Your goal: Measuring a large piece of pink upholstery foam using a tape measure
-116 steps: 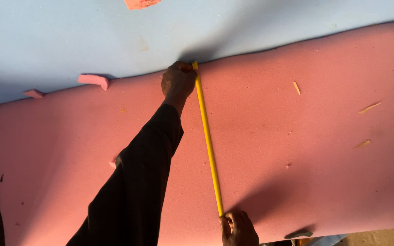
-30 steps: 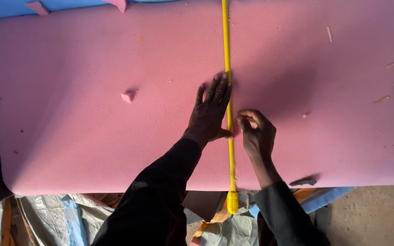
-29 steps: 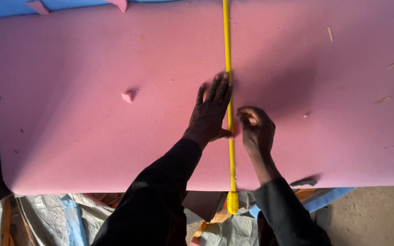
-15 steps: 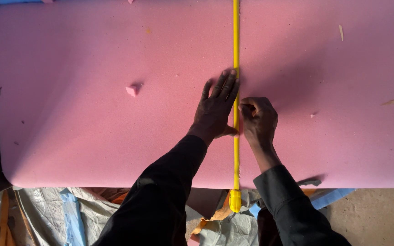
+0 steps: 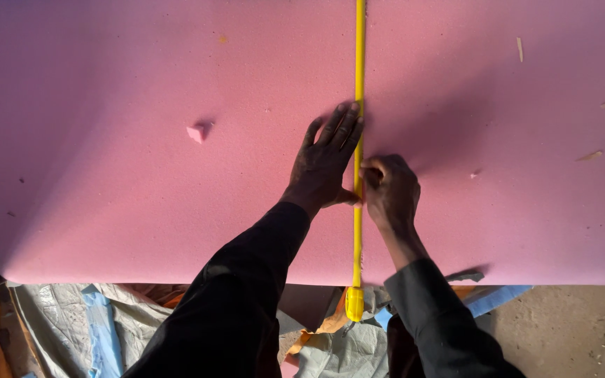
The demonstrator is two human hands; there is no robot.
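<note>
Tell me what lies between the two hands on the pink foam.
In the head view, the yellow straightedge runs between the left hand and the right hand, across the foam sheet.

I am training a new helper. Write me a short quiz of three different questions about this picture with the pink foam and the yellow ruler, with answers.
1. True or false: the left hand lies flat on the pink foam sheet, its fingers beside the yellow straightedge.
2. On which side of the straightedge is the right hand?
A. the left side
B. the right side
C. far from it, at the foam's end
3. Fill in: a small loose piece of pink foam lies to the ____ of the left hand.

Key
1. true
2. B
3. left
</note>
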